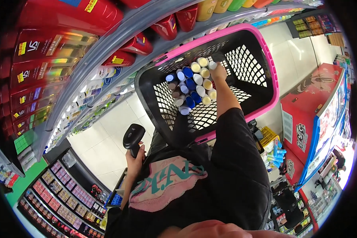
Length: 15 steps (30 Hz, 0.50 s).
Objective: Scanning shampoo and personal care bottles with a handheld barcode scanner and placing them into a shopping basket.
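Observation:
My left hand (135, 162) is closed around the handle of a black handheld barcode scanner (134, 135), held low at my left side. My right arm reaches into a black mesh shopping basket with a pink rim (273, 75). There my right hand (219, 73) grips a white-capped bottle (213, 65) at the edge of a packed group. Several bottles with cream caps (202, 62) stand beside it. Others with blue bodies or caps (190, 84) are further left. My fingers partly cover the gripped bottle, and its lower part is hidden.
A shelf edge (107, 43) curves along the left and top, bearing red boxes (39, 45) and red bottles (137, 43). Pale floor tiles (91, 146) show beneath. Red and blue cartons (309, 107) stand right, near a yellow crate (269, 137). Another stocked shelf (63, 190) is lower left.

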### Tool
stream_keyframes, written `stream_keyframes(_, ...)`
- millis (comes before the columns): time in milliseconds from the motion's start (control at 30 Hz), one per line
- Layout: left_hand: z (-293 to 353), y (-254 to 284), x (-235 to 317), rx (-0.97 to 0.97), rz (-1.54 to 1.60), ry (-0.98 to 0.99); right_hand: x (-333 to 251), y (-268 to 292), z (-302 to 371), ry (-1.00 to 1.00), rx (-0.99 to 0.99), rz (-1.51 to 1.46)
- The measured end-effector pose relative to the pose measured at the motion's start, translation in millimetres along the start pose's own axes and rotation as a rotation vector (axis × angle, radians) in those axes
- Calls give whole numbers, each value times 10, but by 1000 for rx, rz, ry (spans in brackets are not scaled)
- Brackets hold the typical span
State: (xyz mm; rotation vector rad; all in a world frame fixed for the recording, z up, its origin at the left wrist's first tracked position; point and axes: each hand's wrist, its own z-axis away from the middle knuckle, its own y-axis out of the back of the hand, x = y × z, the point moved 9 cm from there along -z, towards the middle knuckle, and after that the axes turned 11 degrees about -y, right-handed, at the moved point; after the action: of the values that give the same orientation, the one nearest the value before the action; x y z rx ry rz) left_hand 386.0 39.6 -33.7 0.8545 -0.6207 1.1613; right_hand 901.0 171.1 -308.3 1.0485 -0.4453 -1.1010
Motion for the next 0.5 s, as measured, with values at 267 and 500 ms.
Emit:
stream_keyframes(267,117,75,-179,5,18,18,91,-219,-32,201,-171,78)
stream_keyframes(500,235,304,-354,36,95,-20,51,-39,225,75,-235,108)
